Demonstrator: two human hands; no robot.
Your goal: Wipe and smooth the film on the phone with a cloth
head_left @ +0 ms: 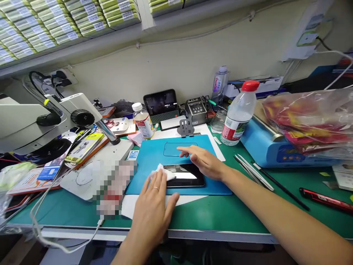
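A black, glossy phone lies flat on a blue mat, its surface reflecting bright light. My left hand presses a white wipe onto the phone's left end, fingers laid along it and thumb held apart. Part of the wipe is hidden under the fingertips. My right hand is over the phone's right end, index finger stretched out to the left and nothing seen in it. Whether it touches the phone I cannot tell. Beyond it, a thin dark phone-shaped outline shows on the mat.
A red-capped bottle, tweezers and a red knife are to the right, near a blue machine. At left stand a microscope and a blurred-out item with a white cable. Behind are a small bottle and a tablet.
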